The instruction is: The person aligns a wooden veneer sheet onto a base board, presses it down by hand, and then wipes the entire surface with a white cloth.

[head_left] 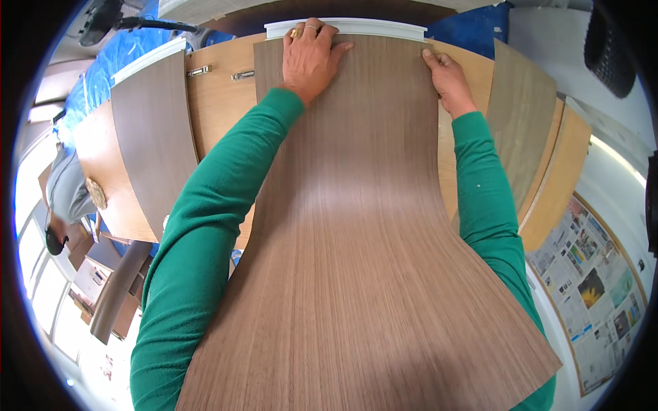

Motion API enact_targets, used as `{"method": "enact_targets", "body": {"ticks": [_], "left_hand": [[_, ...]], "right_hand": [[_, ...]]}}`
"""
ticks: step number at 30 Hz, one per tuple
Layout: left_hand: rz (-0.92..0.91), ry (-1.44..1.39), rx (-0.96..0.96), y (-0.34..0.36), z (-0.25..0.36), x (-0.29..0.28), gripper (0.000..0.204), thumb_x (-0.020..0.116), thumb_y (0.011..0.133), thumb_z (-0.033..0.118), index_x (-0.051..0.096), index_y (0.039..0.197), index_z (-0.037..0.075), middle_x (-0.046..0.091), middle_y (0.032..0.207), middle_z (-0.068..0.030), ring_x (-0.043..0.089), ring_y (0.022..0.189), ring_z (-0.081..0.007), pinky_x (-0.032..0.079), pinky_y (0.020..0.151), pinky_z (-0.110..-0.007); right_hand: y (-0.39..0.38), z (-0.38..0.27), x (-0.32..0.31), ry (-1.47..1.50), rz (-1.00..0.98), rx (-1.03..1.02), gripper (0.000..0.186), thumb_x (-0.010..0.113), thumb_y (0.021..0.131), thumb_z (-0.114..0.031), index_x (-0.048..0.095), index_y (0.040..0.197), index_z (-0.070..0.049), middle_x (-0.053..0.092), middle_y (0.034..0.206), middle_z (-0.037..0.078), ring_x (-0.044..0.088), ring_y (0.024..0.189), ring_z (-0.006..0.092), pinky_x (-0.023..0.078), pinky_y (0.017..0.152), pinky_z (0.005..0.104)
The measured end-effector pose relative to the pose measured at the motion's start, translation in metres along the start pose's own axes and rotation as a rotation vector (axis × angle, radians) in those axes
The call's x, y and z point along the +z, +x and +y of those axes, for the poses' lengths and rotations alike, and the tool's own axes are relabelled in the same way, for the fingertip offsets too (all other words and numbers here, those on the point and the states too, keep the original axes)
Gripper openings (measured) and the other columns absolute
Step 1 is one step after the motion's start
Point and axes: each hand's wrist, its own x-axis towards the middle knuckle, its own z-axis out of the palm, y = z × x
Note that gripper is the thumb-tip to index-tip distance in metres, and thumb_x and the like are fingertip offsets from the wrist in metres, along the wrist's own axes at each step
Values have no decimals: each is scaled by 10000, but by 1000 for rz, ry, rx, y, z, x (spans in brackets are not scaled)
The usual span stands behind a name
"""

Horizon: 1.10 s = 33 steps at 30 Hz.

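Note:
A long, flexible wood veneer sheet (356,274), brown with fine lengthwise grain, runs from the far edge of the work surface toward me and bends downward midway. My left hand (312,60) lies on its far end, fingers curled over the edge against a white grooved strip (391,29), thumb stretched across the veneer. Rings show on two of its fingers. At the far right corner, my right hand (449,79) pinches the sheet's side edge, thumb on top; the other fingers are partly hidden. The sheet's near part rests over my right forearm.
Beneath lie light wooden panels (226,51) with metal hinges (242,75). Another brown veneered panel (154,103) with a white strip is at left, and a greyish one (524,109) at right. Blue plastic sheeting (103,89) covers the far left. A person (68,185) bends at the left.

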Motion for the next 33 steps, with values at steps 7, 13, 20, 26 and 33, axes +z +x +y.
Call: {"method": "enact_targets", "body": {"ticks": [7,13,20,26,33], "left_hand": [[-88,62,-51,10,8,-3,307,756,1068,405,772,1169,116,704,1277,-68,640,1272,-337,447,1153,-557],[-45,22,-40,8,5,0,270,750,1075,384,768,1141,123,715,1248,-62,652,1247,-340,451,1151,-553],[35,34,-18,8,4,3,259,787,1049,388,769,1069,130,715,1185,-41,666,1174,-336,478,1048,-531],[28,31,-23,10,6,3,239,793,1043,381,774,1054,143,714,1155,-28,664,1160,-325,478,1023,-520],[16,15,-36,11,7,-1,230,789,1048,372,776,1042,143,715,1149,-31,658,1152,-324,477,1022,-525]], "right_hand": [[3,-3,3,-214,108,-20,716,720,1114,-508,687,1422,137,787,1332,242,750,1203,308,559,1055,407],[-1,-20,-4,-78,-11,94,737,773,1065,-552,720,1355,123,802,1217,213,802,1050,288,643,853,411],[-29,-39,-17,-385,-79,213,679,776,1040,-577,806,1052,102,805,946,211,833,945,262,669,767,430],[-23,-35,-3,-710,106,80,727,703,1037,-690,829,971,23,808,885,207,819,897,345,638,740,489],[-5,-21,2,-625,322,-277,685,844,949,-638,787,1201,-3,828,970,195,804,870,379,645,773,521]]}}
